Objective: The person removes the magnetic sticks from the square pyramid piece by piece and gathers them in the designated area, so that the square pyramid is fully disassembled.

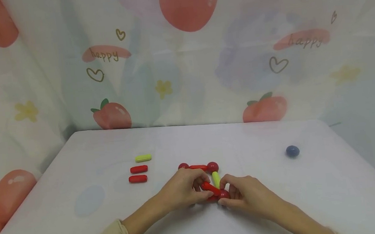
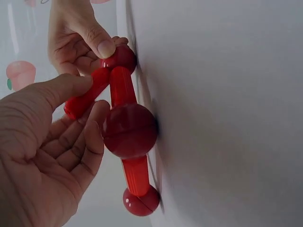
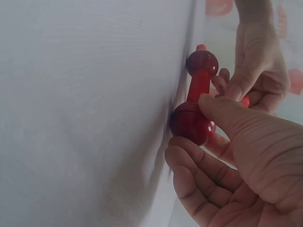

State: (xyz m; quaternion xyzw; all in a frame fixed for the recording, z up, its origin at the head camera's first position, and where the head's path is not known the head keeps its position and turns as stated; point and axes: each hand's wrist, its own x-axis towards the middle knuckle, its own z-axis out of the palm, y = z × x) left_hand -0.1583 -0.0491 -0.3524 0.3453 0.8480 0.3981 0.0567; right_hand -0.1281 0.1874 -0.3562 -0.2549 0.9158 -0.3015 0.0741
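Note:
A frame of red balls and short sticks lies on the white table (image 1: 250,145). My left hand (image 1: 198,190) pinches a loose red stick (image 1: 210,188) between thumb and fingers, one end against the near red ball (image 1: 223,194). My right hand (image 1: 227,193) grips that ball, thumb on top. A yellow-green stick (image 1: 216,179) runs from it to a far ball (image 1: 212,166). In the left wrist view the left hand (image 2: 92,97) holds the red stick (image 2: 78,104) slanting up to the ball (image 2: 122,57). The right wrist view shows the right hand (image 3: 199,127) curled round the ball (image 3: 189,120).
Three loose sticks lie at the left: a yellow-green one (image 1: 143,158) and two red ones (image 1: 139,169) (image 1: 138,179). A dark blue ball (image 1: 292,151) sits alone at the right. A printed curtain (image 1: 182,58) hangs behind the table.

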